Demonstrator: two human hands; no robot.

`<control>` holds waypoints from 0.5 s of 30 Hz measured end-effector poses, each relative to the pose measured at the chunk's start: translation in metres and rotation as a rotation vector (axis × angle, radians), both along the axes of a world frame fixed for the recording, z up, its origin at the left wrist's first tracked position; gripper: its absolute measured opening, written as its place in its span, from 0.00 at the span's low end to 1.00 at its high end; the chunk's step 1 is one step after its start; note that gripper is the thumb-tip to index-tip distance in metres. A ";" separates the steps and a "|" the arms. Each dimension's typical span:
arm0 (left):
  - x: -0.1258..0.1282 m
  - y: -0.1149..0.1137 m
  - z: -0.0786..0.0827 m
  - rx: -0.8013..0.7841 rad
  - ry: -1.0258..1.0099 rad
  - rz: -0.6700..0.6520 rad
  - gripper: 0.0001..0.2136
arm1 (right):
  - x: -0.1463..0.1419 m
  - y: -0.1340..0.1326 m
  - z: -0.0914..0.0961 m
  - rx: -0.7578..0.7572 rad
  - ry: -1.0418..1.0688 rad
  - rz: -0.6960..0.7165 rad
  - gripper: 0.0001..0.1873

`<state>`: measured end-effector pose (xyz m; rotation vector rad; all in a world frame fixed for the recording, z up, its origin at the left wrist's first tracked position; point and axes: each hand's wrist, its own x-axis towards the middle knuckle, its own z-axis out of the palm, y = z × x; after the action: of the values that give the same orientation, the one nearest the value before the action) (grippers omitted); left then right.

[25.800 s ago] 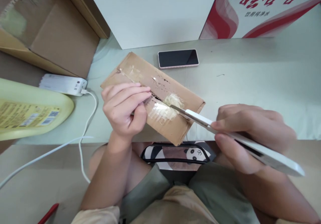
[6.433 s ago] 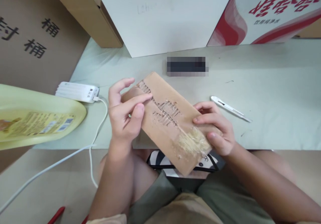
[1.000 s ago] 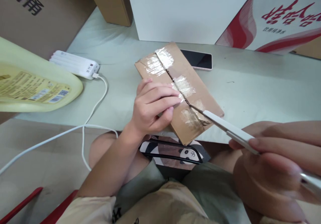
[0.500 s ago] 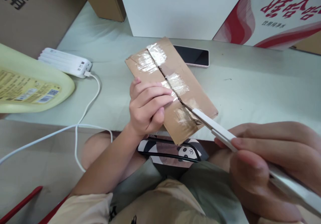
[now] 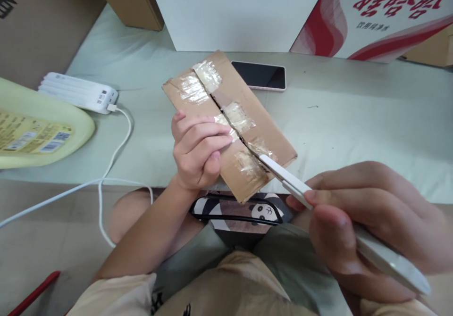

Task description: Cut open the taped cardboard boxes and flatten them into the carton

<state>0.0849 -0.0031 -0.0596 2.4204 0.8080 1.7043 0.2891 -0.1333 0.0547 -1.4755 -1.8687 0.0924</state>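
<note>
My left hand grips a flat brown cardboard box, its fingers curled over the top near the central seam. Strips of clear tape, wrinkled and shiny, lie in patches on both sides of that seam, which shows as a dark slit. My right hand is closed around a slim white knife, the thumb underneath and fingers above. The knife's tip rests at the slit near the box's lower right end; how deep it sits is hidden. The box is tilted and held above the edge of the pale green surface.
A phone lies behind the box. At left are a white power bank with a cable and a yellow bottle. A white and red carton and brown boxes stand behind. A panda-print item lies below.
The whole view has shifted slightly, so most things sit further left. The knife tip stays at the same part of the seam. My right hand has moved a little, showing more of the knife's rear end.
</note>
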 end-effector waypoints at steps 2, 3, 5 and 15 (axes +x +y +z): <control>0.001 0.001 0.000 0.003 0.007 0.009 0.17 | 0.001 0.000 0.000 -0.016 0.022 0.040 0.06; 0.001 0.001 0.000 0.000 0.006 0.016 0.17 | 0.002 -0.001 0.000 -0.021 0.029 0.057 0.08; 0.001 0.001 0.000 -0.003 0.007 0.025 0.17 | 0.004 -0.005 0.000 -0.032 0.036 0.066 0.11; 0.001 0.001 0.000 -0.017 -0.020 -0.013 0.15 | 0.005 -0.005 0.003 -0.065 0.026 0.054 0.12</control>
<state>0.0856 -0.0019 -0.0599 2.3882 0.7985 1.7073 0.2941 -0.1383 0.0576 -1.4603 -1.9008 0.1985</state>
